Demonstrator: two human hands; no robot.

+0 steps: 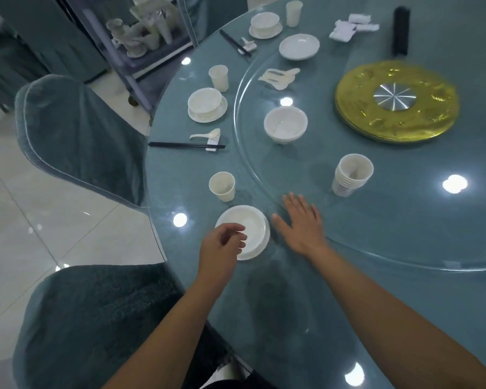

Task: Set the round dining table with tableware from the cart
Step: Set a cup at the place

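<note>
Porcelain, near setting: white plate (pixel 249 234) lies flat on the teal glass table (pixel 292 304) at the near edge, just inside the seat; a single white cup (pixel 222 186) stands upright just beyond it.
Left hand: left hand (pixel 222 245) hovers over the plate's near-left rim, fingers loosely curled, thumb and forefinger close together; it seems to hold nothing, though contact with the rim cannot be told.
Right hand: right hand (pixel 300 223) lies palm down, fingers straight and slightly spread, just right of the plate at the rim of the glass turntable (pixel 264 175); holds nothing.
Supply on turntable: stack of cups (pixel 352 175), deep white bowl (pixel 285 127), a shallow dish (pixel 299 46), loose spoons and rests (pixel 278 77), all well apart from the hands.
Finished settings: two further along the left arc, each with bowl on saucer (pixel 206 105), cup, spoon and dark chopsticks (pixel 185 145) on a rest.
Cart: cart (pixel 141 37) behind the chairs, more white ware on it, blurred.
Handling, plate: likely stiff, moderately heavy, brittle; glazed on glass, so it should slide easily and clink. Best taken at the rim, thumb on top, fingers under the edge, or nudged with flat fingers.
Handling, bowl: likely next for this seat; cup it by the outer wall with both thumbs clear of the inside, set down softly.
Risk: chipping against the turntable edge; a slipping plate near the table's edge.
</note>
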